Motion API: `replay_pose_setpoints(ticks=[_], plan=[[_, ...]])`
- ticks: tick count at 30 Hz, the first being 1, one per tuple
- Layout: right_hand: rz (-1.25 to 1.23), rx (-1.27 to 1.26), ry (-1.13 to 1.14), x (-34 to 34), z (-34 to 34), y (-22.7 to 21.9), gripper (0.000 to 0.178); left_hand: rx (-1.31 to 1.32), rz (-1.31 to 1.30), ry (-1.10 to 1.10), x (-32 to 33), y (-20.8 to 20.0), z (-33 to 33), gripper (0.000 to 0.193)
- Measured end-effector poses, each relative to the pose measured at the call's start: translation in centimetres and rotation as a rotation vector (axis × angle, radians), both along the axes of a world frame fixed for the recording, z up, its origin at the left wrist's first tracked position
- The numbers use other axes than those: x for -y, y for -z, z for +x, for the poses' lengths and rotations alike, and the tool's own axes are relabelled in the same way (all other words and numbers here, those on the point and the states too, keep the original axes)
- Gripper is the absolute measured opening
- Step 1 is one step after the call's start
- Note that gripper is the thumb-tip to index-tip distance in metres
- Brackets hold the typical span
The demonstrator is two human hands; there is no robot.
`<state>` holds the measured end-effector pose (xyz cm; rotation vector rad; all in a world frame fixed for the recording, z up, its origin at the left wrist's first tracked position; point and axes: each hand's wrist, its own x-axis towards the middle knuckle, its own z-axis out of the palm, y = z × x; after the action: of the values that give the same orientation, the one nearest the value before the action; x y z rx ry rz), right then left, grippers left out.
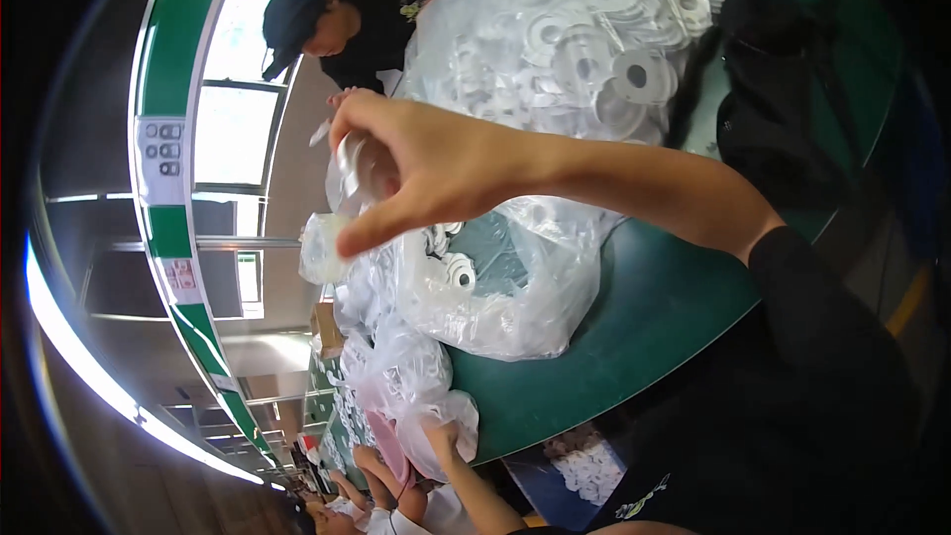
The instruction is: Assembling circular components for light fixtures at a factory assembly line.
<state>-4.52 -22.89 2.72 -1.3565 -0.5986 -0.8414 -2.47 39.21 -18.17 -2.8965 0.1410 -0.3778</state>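
Right hand (436, 154)'s curled round a blurry white stack (361, 173) beside the big bag (555, 50). Left hand (443, 439)'s at a small bag (462, 418) well apart from the big bag, can't tell if it's gripping.

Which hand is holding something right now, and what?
Left hand: at a clear plastic bag; its grip cannot be told.
Right hand: curled, holding a white round piece.

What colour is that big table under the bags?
The table is dark green, best seen in the head view.
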Motion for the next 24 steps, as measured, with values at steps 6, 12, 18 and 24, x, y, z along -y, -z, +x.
replay_pose_setpoints(ticks=[6, 12, 18, 24], plan=[[-0.42, -0.207, -0.297, -1.1, -0.4, 0.4, 0.067, -0.487, 0.276, -0.164, 6.4, -7.9, 0.4, 0.056], [-0.443, -0.128, -0.008, -2.6, 0.4, 2.3, 0.065, -0.112, -0.191, -0.337, 12.0, -12.1, -3.4, 0.04], [-0.827, -0.361, -0.253, -3.1, 1.3, 2.6, 0.06, 0.407, -0.19, 0.157, 19.1, -16.0, -9.9, 0.027], [-0.606, -0.406, -0.373, -4.0, 1.9, 3.7, 0.025, 0.704, -0.743, 0.461, 26.8, -17.5, -9.8, 0.021]])
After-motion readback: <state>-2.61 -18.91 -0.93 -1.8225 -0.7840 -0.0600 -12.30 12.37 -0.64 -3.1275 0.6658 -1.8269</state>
